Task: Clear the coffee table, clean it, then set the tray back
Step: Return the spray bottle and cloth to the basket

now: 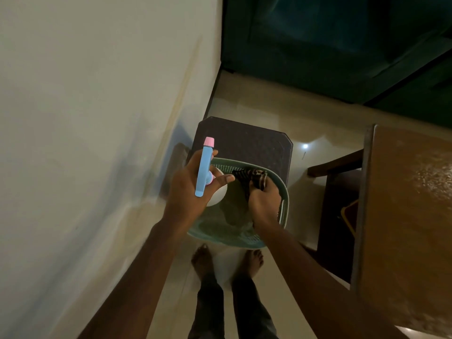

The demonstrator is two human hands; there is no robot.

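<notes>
My left hand (188,189) holds a spray bottle (205,167) with a blue trigger head, a pink nozzle and a white body, above the left side of a green perforated basket (230,234). Inside the basket my right hand (265,204) grips a dark striped cloth (247,176). The basket sits on the near part of a dark speckled stool (252,140). The brown wooden coffee table (406,211) fills the right edge of the view.
A pale wall (97,118) runs close along the left. A dark teal sofa (342,45) stands beyond the stool. The table's lower shelf (337,216) lies in shadow. My bare feet (227,260) stand on the pale tiled floor below the basket.
</notes>
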